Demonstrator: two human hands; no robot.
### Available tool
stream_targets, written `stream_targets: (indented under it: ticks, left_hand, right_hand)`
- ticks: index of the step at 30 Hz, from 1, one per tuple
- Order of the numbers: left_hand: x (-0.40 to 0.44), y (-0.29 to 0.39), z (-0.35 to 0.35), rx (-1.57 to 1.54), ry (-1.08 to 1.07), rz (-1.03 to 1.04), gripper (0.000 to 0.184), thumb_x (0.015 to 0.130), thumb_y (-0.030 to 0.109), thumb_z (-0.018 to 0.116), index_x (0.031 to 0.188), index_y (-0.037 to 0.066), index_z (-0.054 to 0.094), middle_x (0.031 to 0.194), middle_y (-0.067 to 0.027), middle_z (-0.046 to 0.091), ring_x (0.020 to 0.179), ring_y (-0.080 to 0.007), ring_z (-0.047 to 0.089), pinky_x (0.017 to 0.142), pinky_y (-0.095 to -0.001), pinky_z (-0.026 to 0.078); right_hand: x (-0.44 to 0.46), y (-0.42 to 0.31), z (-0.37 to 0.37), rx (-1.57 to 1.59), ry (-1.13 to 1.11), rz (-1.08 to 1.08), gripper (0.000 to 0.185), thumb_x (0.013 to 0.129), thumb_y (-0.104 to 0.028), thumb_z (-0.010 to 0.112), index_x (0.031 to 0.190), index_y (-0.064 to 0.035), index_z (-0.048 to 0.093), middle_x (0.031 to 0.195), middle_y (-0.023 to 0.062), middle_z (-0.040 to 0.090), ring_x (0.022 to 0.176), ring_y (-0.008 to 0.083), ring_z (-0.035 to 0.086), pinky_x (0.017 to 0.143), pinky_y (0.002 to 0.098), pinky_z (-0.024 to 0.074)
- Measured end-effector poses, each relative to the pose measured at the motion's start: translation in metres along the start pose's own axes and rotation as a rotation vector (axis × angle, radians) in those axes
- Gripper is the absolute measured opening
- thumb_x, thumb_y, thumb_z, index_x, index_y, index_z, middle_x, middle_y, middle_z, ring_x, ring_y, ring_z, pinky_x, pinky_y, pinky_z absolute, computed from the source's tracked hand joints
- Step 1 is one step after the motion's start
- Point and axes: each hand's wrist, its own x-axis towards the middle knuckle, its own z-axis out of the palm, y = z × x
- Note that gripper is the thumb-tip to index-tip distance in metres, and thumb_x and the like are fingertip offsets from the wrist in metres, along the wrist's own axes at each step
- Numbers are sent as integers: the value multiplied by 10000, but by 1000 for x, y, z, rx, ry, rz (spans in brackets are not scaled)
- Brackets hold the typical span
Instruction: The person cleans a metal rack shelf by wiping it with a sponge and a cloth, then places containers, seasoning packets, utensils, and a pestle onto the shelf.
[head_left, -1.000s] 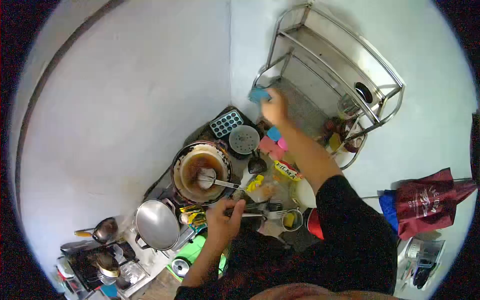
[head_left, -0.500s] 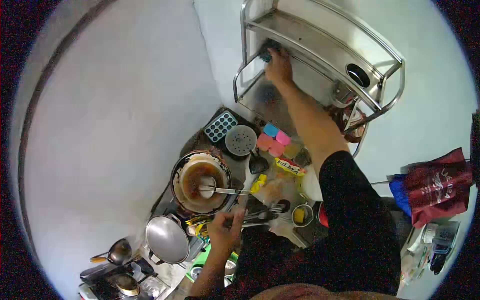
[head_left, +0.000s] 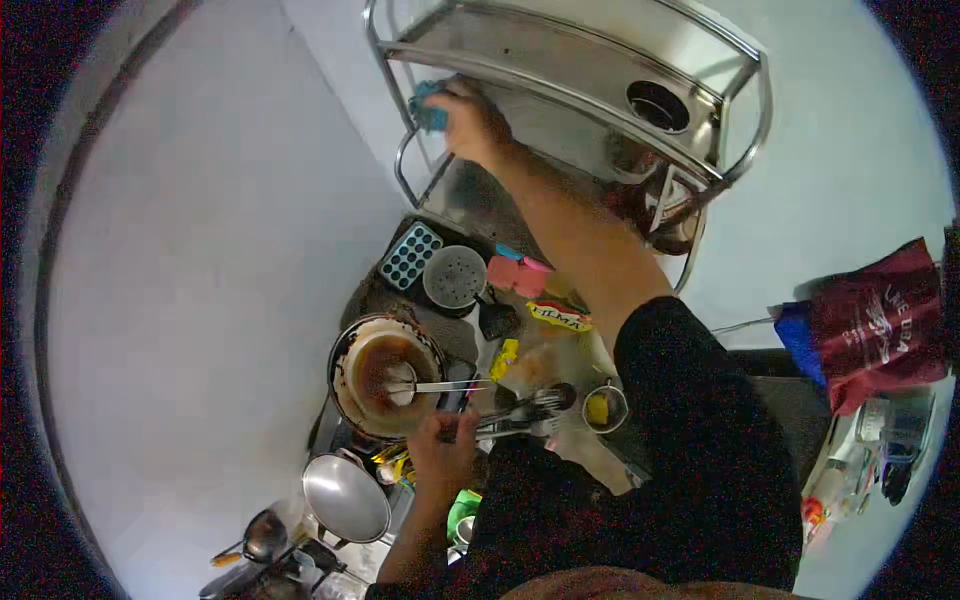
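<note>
My right hand (head_left: 474, 122) is closed round a blue cloth or scrubber (head_left: 430, 106), at the left end of the metal rack (head_left: 540, 85), beside its tubular frame. My left hand (head_left: 443, 450) is low in the view, near the front of a large pan (head_left: 385, 375) of brown liquid. Its fingers are bent, and what they hold, if anything, is too small to make out. A ladle (head_left: 402, 384) rests in the pan, its handle pointing right. Several forks and spoons (head_left: 540, 403) lie right of my left hand.
A perforated ladle (head_left: 455, 277), a blue moulded tray (head_left: 410, 256) and pink containers (head_left: 517, 275) stand below the rack. An empty wok (head_left: 346, 497) is at the lower left. A cup (head_left: 604, 409) with something yellow sits right of the cutlery. A maroon bag (head_left: 880, 325) hangs at right.
My right hand has moved up and left along the rack with the blue item. The view has shifted, and my left hand stays near the pan's front.
</note>
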Motion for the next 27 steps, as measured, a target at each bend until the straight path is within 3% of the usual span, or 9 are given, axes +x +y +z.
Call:
stream_targets:
  ticks: [5,8,10,13,16,18,22,24,27]
  left_hand:
    - [6,-1,18,8,-25,91,192,920,169,775,818,35,683,767,-123,719,685,-241,674,668,-390,528]
    - [4,2,14,52,16,221,177,926,156,768,825,37,685,769,-113,718,699,-224,672,685,-388,529]
    - [4,12,8,64,33,292,170,929,149,765,828,38,686,769,-109,717,706,-215,671,693,-386,530]
    - [4,29,-5,10,24,281,170,919,160,782,829,49,691,754,-101,704,705,-218,672,696,-391,530]
    - [7,41,-15,2,-36,182,179,914,168,789,828,45,691,762,-109,708,722,-221,682,705,-393,532]
    - [7,46,-12,7,-67,131,183,912,172,792,828,43,692,766,-113,710,730,-222,687,709,-395,533]
    - [5,49,7,-102,-56,184,219,905,193,803,803,42,682,756,-116,713,704,-219,678,687,-389,527]
    - [6,59,16,-25,-42,310,238,905,195,803,788,39,668,754,-122,713,678,-216,667,671,-378,523]
    - [9,66,20,-4,-79,346,252,903,205,808,780,39,663,754,-130,711,659,-224,659,656,-371,517]
  right_hand:
    - [6,-36,-1,-221,-137,342,386,809,-69,653,1187,-83,730,1151,224,683,990,387,688,883,467,556]
    - [-11,-64,-34,162,-353,481,379,820,-108,660,1191,-85,736,1059,228,721,913,361,719,837,454,566]
    - [-42,-91,-88,303,-282,476,401,821,-145,656,1209,-87,733,1017,227,738,927,334,729,846,440,565]
    - [-95,-166,-176,153,-67,662,384,795,-115,662,1169,-72,738,1071,200,730,957,334,718,866,398,559]
    - [-131,-220,-269,-39,241,366,351,761,-51,639,1100,-59,733,1070,193,657,992,349,662,924,386,535]
    - [-138,-232,-306,-70,469,367,342,762,-30,638,1095,-42,715,1042,203,593,1014,365,621,933,403,522]
    - [-98,-213,-335,-325,550,248,330,773,-14,650,1100,-6,695,1056,234,585,1015,391,626,914,412,528]
    - [-99,-189,-325,-488,342,301,306,780,-18,684,1085,-15,700,1044,225,603,985,400,635,883,416,536]
    - [-148,-155,-300,-400,426,218,325,764,-23,712,1088,-50,712,1035,204,617,971,402,635,868,429,542]
